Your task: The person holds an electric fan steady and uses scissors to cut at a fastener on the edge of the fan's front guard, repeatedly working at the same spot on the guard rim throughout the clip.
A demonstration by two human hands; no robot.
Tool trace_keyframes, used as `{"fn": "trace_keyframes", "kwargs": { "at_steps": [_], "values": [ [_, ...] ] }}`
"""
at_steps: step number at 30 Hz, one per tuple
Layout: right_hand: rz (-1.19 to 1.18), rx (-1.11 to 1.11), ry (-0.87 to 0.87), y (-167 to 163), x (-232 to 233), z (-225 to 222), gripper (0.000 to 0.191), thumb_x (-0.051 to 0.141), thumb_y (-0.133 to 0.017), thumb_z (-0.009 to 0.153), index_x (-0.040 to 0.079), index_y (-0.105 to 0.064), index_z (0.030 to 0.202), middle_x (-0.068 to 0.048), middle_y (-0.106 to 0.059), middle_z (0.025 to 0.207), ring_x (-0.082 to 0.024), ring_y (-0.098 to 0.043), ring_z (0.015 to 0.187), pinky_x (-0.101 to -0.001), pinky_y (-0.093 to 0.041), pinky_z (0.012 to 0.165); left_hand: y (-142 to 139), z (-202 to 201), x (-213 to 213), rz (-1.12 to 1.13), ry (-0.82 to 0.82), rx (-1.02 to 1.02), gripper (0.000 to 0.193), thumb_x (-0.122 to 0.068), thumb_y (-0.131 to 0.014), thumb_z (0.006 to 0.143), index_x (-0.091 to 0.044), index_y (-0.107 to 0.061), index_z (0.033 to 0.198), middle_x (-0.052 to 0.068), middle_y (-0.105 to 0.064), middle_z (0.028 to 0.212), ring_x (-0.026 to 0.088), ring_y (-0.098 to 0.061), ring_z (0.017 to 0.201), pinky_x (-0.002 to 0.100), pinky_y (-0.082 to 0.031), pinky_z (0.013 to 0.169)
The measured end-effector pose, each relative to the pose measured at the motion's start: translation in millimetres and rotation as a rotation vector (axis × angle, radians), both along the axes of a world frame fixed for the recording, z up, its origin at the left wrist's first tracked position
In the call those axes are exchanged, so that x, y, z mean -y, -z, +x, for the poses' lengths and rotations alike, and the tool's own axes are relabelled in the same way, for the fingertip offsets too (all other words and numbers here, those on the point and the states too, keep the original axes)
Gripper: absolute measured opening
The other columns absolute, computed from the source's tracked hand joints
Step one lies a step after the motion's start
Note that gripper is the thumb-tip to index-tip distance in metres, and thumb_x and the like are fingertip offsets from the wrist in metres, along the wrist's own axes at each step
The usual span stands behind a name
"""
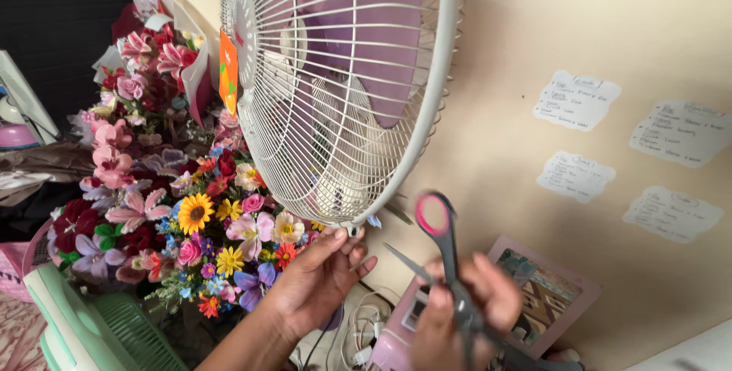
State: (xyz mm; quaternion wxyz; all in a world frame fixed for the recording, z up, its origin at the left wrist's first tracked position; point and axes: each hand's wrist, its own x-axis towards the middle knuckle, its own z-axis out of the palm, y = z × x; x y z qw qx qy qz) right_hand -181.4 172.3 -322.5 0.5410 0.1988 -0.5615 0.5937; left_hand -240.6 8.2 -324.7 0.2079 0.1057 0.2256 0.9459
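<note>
Left hand [320, 276]: fingers extended and loose, tips touching the bottom rim of the white fan guard [343, 96]. Right hand [465, 306], at 5 o'clock from the guard, clasps pink-handled scissors [446, 253], blades parted. Artificial flower bouquets [175, 188] at 9 o'clock.

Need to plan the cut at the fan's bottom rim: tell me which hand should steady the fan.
Left. The left hand already has its fingers at the bottom rim of the fan, while the right hand is busy holding the scissors.
</note>
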Motion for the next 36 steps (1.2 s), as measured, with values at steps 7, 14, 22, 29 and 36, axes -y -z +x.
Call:
{"fn": "trace_keyframes", "kwargs": {
  "at_steps": [7, 14, 22, 29, 36],
  "values": [
    [0.428, 0.141, -0.614, -77.9, -50.7, -3.6, 0.02, -0.008, -0.071, 0.096, -0.002, -0.07, 0.115, -0.019, -0.074, 0.103, -0.025, -0.077, 0.089, -0.0351, -0.066, 0.078, -0.8, 3.0, 3.1, -0.03, 0.031, -0.076, 0.014, -0.022, -0.072, 0.095, -0.01, -0.065, 0.095, -0.001, -0.063, 0.084, 0.012, -0.06, 0.085, 0.04, -0.046, 0.104],
    [0.464, 0.289, -0.603, -88.7, -41.7, -26.8, 0.02, -0.009, -0.075, 0.09, -0.004, -0.073, 0.11, -0.018, -0.074, 0.101, -0.024, -0.078, 0.088, -0.0341, -0.065, 0.08, -5.1, 5.1, 2.7, -0.079, -0.002, 0.038, 0.014, -0.021, -0.073, 0.089, -0.011, -0.064, 0.094, -0.003, -0.067, 0.088, 0.011, -0.06, 0.083, 0.042, -0.048, 0.101],
    [0.479, 0.318, -0.641, -87.1, -37.2, -33.6, 0.021, -0.007, -0.076, 0.091, -0.005, -0.073, 0.112, -0.018, -0.074, 0.101, -0.023, -0.077, 0.09, -0.033, -0.063, 0.081, -4.1, 5.8, 0.6, -0.067, 0.015, 0.049, 0.016, -0.021, -0.073, 0.09, -0.013, -0.063, 0.098, -0.002, -0.068, 0.09, 0.01, -0.062, 0.084, 0.041, -0.049, 0.102],
    [0.233, 0.437, -0.635, -77.7, -25.9, -38.2, 0.016, -0.005, -0.076, 0.088, -0.006, -0.065, 0.099, -0.011, -0.064, 0.091, -0.016, -0.065, 0.076, -0.0299, -0.054, 0.069, 1.8, 2.5, -1.6, -0.035, 0.016, 0.026, 0.017, -0.02, -0.075, 0.092, -0.01, -0.065, 0.1, -0.001, -0.066, 0.087, 0.013, -0.064, 0.085, 0.043, -0.05, 0.103],
    [-0.034, 0.64, -0.804, -76.0, -9.9, -14.1, 0.019, 0.008, -0.058, 0.102, -0.003, -0.055, 0.117, -0.012, -0.062, 0.075, -0.018, -0.061, 0.065, -0.0331, -0.05, 0.059, 0.9, 3.5, -0.7, -0.049, -0.003, 0.044, 0.017, -0.018, -0.072, 0.093, -0.004, -0.068, 0.102, 0.003, -0.069, 0.092, 0.016, -0.065, 0.089, 0.044, -0.049, 0.103]
  ]
}}
